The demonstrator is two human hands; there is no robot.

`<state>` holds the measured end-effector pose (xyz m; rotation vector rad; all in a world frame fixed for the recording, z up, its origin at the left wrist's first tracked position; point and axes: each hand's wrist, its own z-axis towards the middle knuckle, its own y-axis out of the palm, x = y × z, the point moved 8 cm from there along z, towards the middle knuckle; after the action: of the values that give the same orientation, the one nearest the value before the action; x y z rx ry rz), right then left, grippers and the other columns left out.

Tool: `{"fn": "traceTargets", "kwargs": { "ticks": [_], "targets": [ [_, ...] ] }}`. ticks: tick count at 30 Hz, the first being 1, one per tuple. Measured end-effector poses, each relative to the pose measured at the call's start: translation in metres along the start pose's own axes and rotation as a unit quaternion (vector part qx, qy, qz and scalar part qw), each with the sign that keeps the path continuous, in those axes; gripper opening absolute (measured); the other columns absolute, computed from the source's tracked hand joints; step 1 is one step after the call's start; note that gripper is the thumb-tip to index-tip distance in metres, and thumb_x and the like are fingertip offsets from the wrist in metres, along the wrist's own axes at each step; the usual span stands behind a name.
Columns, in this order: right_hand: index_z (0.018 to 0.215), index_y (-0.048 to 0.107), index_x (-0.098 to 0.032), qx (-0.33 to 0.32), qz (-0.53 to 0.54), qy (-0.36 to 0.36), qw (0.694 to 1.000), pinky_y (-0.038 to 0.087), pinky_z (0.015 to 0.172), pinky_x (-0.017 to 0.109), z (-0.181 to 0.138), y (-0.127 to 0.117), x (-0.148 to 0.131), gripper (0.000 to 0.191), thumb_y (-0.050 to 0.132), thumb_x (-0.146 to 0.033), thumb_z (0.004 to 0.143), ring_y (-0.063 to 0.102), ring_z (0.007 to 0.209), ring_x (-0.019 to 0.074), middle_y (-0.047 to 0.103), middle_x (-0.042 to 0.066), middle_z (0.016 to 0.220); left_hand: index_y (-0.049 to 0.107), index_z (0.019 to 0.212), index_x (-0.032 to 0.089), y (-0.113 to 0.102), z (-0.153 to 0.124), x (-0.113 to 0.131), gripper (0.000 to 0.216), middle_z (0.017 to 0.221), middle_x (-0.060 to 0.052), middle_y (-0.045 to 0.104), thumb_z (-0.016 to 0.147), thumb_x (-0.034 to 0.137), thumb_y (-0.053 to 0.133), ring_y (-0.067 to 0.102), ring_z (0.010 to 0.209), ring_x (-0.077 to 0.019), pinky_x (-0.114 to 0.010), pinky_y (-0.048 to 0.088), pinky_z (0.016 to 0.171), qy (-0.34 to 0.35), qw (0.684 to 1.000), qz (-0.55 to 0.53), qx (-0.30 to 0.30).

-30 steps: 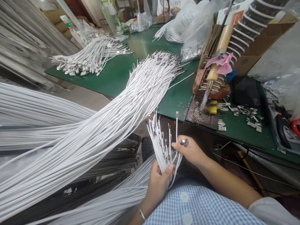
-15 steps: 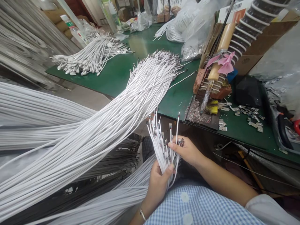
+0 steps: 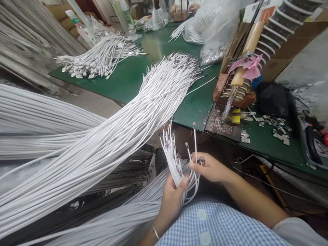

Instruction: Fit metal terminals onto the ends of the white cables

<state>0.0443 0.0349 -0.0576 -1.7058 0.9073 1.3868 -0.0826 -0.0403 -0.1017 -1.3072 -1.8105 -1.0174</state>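
My left hand [image 3: 171,198] is closed round a bunch of thin white cables [image 3: 174,159] with small metal ends pointing up. My right hand [image 3: 210,167] is just to the right of the bunch, pinching a few of these cables and small metal pieces between thumb and fingers. A single cable [image 3: 194,140] rises straight up from my right fingers. Both hands are below the front edge of the green table [image 3: 130,78].
A big sheaf of white cables [image 3: 143,109] drapes from the table toward the lower left. A soldering iron in a coil stand [image 3: 243,68] sits at right, beside loose metal clips [image 3: 274,128]. Another cable pile [image 3: 102,58] lies far left. Another person's hands [image 3: 184,7] show at the far end.
My right hand has shifted slightly down and right, drawing a few cables away from the bunch. The left hand has kept its hold. The view has dipped a little.
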Motion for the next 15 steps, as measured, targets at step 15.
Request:
{"fn": "traceTargets", "kwargs": {
  "ticks": [15],
  "targets": [
    [0.086, 0.063, -0.019, 0.121, -0.211, 0.015, 0.970, 0.043, 0.072, 0.030, -0.006, -0.028, 0.028, 0.017, 0.060, -0.034, 0.078, 0.056, 0.082, 0.0202, 0.060, 0.006, 0.086, 0.058, 0.088, 0.016, 0.004, 0.003, -0.007, 0.023, 0.073, 0.000, 0.063, 0.074, 0.032, 0.067, 0.060, 0.064, -0.0121, -0.024, 0.046, 0.065, -0.050, 0.998, -0.032, -0.005]
  ]
}}
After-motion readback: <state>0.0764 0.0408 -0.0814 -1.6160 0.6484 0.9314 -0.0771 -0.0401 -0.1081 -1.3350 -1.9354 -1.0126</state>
